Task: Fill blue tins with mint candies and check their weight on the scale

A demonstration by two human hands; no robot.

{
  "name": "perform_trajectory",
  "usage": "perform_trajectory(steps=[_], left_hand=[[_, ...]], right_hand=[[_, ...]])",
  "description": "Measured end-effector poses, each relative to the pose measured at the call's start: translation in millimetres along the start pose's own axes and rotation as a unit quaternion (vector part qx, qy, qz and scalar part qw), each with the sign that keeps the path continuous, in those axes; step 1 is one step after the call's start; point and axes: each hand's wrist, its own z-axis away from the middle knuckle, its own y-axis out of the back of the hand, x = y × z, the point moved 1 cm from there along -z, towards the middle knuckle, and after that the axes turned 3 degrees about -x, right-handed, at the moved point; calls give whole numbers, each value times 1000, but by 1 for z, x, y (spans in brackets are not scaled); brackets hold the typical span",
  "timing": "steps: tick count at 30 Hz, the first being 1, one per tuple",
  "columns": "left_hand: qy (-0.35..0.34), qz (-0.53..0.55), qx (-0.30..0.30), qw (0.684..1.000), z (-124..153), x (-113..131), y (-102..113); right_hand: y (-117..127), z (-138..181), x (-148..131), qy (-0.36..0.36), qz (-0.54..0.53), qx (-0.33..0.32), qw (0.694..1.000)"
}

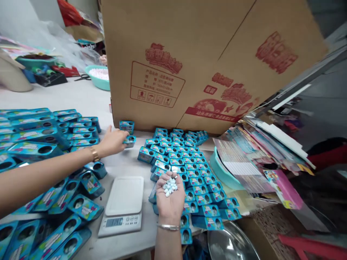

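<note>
Head: wearer's two hands (171, 206), one scale (124, 196)

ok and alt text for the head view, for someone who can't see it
A right hand, palm up, cups small pale pellets while the left hand touches a small blue box before a large printed cardboard carton. More blue boxes crowd both sides of a white digital scale.

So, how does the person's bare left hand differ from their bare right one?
The left hand shows its back, with a small blue printed box at its fingertips; the right hand shows its palm, cupping small pale oval pieces.

The left hand has a gold-toned band at its wrist; the right hand has a silver-toned bangle.

Both hands are ungloved.
</note>
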Motion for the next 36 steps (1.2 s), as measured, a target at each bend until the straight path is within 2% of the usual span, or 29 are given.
perform_trajectory(steps=[3,5,7,9,14,18,20,23,29,32,36], left_hand=[[21,-17,18,999,-39,-23,-6],[34,-19,33,999,-54,-30,-9],[46,-15,57,997,-59,-27,-12],[42,-6,78,996,-56,-14,-15],[-69,31,46,996,-28,49,-31],[-96,36,39,994,-10,82,-45],[-97,33,40,994,-4,85,-44],[-109,30,32,993,11,82,-31],[-113,57,28,992,78,78,7],[-114,82,10,990,110,81,5],[-108,94,-15,990,134,85,-9]], right_hand=[[1,1,-1,3,-9,22,1000],[3,0,-4,9,-2,27,1000],[5,-1,-8,22,8,27,999],[6,-2,-12,32,4,31,999],[2,-6,-14,36,6,10,999],[0,0,-9,9,-16,-4,1000],[0,6,-8,4,-28,4,1000],[1,15,-10,15,-20,12,1000],[5,21,-11,3,-50,-2,999],[5,21,-6,-8,-51,-17,999],[6,24,-2,-9,-21,-28,999]])
